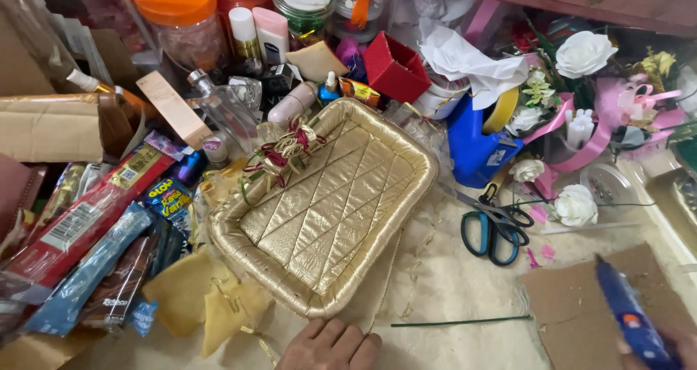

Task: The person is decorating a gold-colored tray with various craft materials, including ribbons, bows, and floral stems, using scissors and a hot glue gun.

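Note:
A gold quilted tray with a raised padded rim lies tilted in the middle of the view. A red, green and gold ribbon bow is fixed on its upper left rim. My left hand rests flat at the bottom edge, just below the tray's near corner, holding nothing. My right hand shows only partly in the bottom right corner, closed around a blue glue gun that points up and left over a piece of brown cardboard.
Blue-handled scissors lie right of the tray. A thin green stem lies below it. Snack packets and gold pouches crowd the left. Jars, bottles and a red box fill the back; white artificial roses and pink ribbon sit right.

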